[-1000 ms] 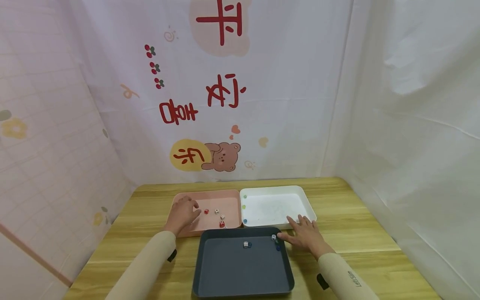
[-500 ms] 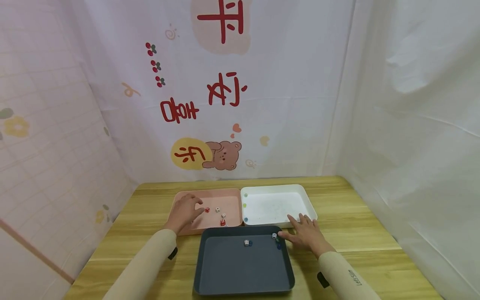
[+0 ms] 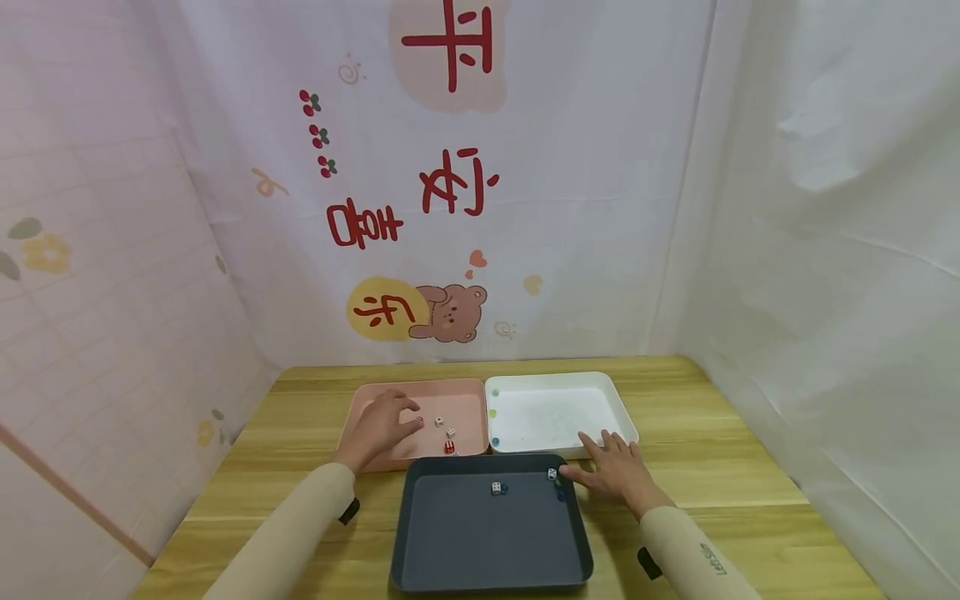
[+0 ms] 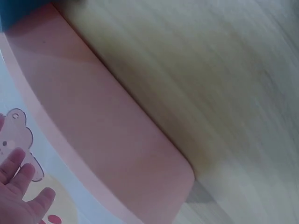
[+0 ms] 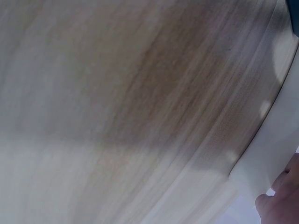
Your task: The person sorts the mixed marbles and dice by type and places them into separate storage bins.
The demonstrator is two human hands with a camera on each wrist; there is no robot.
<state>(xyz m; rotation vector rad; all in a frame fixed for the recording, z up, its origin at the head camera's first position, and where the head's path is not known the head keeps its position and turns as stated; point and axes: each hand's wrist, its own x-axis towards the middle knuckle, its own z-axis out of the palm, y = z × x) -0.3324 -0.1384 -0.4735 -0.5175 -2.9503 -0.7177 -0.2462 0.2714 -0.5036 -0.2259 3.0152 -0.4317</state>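
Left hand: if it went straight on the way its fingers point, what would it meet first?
The left hand would probably meet the red die first, then a white die; depth is unclear.

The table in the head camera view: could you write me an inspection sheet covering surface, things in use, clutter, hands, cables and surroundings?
Surface: wood-grain table.
Things in use: pink tray holding red dice and white dice; white tray with small greenish pieces and a blue piece along its left side; dark tray with two more white dice.
Clutter: nothing seen.
Left hand: over the pink tray, near one of the red dice.
Right hand: fingers spread, by the dark tray's far right corner; contact unclear.
Cables: nothing seen.
Surroundings: pale hangings with red characters and a printed bear.
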